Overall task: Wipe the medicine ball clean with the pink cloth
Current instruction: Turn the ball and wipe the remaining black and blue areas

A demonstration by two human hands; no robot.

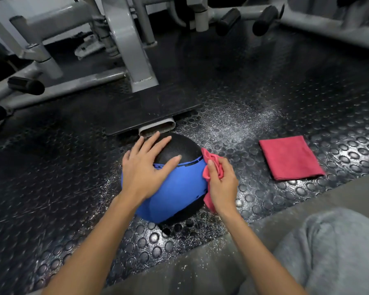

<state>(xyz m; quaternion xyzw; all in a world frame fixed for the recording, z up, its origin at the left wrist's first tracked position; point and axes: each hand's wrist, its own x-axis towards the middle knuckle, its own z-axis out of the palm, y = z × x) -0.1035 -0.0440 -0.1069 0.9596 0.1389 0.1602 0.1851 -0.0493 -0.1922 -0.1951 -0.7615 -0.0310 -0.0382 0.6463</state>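
A black and blue medicine ball (179,188) sits on the studded rubber floor in the middle of the view. My left hand (145,167) lies flat on its top left side with the fingers spread and straight. My right hand (222,184) grips a bunched pink cloth (211,165) and holds it against the ball's right side. Part of the cloth hangs below my palm.
A second pink cloth (291,157), folded square, lies on the floor to the right. A grey gym machine frame (134,60) with a black base plate (149,109) stands just behind the ball. My grey-clad knee (328,252) is at the lower right.
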